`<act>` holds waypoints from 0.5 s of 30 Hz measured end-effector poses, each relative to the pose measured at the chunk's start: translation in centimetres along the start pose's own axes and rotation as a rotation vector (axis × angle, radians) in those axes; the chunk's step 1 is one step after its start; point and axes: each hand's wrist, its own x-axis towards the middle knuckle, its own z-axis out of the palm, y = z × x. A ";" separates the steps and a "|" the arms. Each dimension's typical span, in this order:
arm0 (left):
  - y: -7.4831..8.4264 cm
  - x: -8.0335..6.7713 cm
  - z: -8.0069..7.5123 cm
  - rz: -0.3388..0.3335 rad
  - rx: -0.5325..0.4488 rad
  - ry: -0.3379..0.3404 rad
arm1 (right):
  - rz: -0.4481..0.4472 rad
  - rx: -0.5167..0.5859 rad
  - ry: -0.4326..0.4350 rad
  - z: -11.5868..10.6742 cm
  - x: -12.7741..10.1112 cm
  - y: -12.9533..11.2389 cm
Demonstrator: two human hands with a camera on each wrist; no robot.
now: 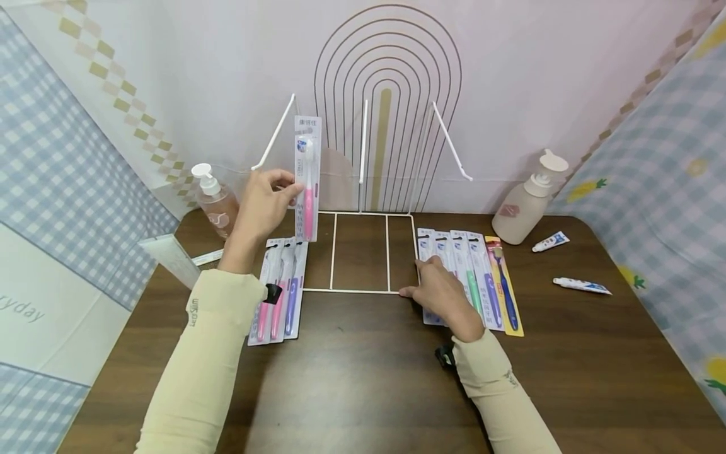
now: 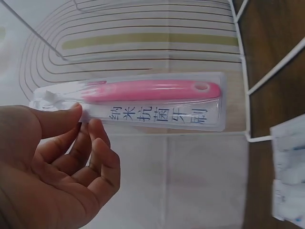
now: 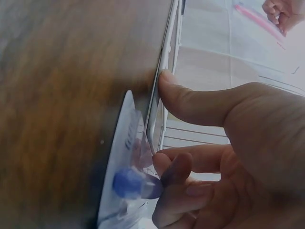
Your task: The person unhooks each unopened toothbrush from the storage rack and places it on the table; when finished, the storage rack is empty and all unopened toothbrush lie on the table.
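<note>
My left hand [image 1: 265,203] pinches a packaged pink toothbrush [image 1: 309,211] by the edge of its card. The pack stands upright in front of the left prong [image 1: 274,133] of a white wire rack [image 1: 351,291]. Up close in the left wrist view, my thumb and fingertips hold the pack [image 2: 152,91] near its middle, with the pink handle end reaching away. My right hand [image 1: 445,291] grips the rack's front right corner. In the right wrist view, thumb and forefinger are at the wire [image 3: 165,57], beside a toothbrush pack [image 3: 125,143].
Packaged toothbrushes lie left [image 1: 276,302] and right of the rack; the outermost right pack is yellow [image 1: 507,293]. Pump bottles stand at the back left [image 1: 218,205] and back right [image 1: 520,211]. Two toothpaste tubes [image 1: 581,285] lie far right. A white panel [image 1: 170,255] stands at left.
</note>
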 end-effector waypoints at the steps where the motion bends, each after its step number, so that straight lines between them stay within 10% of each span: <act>1: -0.3 -0.3 0.1 -0.008 -0.018 -0.006 | -0.003 -0.004 -0.005 -0.1 -0.1 -0.1; 4: -2.3 -0.9 0.4 -0.056 -0.051 -0.009 | -0.006 -0.001 -0.006 0.0 0.0 0.1; 11: -15.7 -0.1 1.2 -0.117 0.012 0.059 | 0.008 0.013 -0.010 -0.1 0.1 0.0; 15: -19.9 -1.6 1.1 -0.183 0.082 0.057 | 0.012 0.001 -0.016 0.2 0.5 0.4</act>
